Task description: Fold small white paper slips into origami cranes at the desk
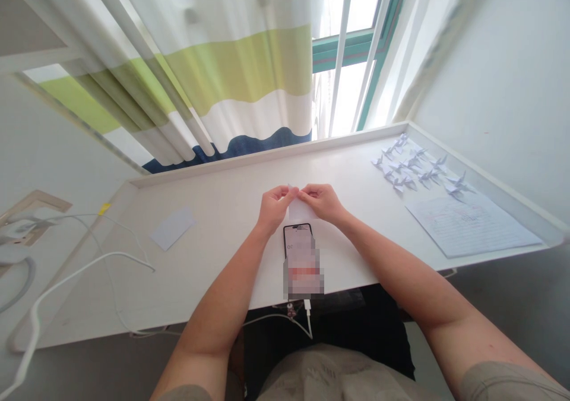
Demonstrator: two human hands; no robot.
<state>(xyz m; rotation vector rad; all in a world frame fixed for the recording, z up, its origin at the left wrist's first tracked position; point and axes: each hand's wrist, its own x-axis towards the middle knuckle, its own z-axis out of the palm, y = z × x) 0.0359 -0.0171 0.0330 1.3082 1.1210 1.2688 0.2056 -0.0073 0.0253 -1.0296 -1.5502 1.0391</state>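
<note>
Both my hands meet over the middle of the desk, pinching a small piece of white paper (pixel 301 211) between them. My left hand (pixel 276 202) has thumb and fingers pressed together at its upper left edge. From the other side my right hand (pixel 323 200) grips it the same way, with the fingertips of both hands almost touching. Part of the paper shows below the fingers; its folds are too faint to make out. Just nearer to me lies a phone (pixel 299 234) with its screen lit and partly blurred out, a white cable plugged into its lower end.
Several folded paper cranes (pixel 412 163) stand at the back right of the white desk (pixel 222 252). Nearer lies a stack of written sheets (pixel 472 226). A loose sheet of white paper (pixel 173 227) rests at left, near white cables (pixel 89 264). Curtains (pixel 231 62) hang behind.
</note>
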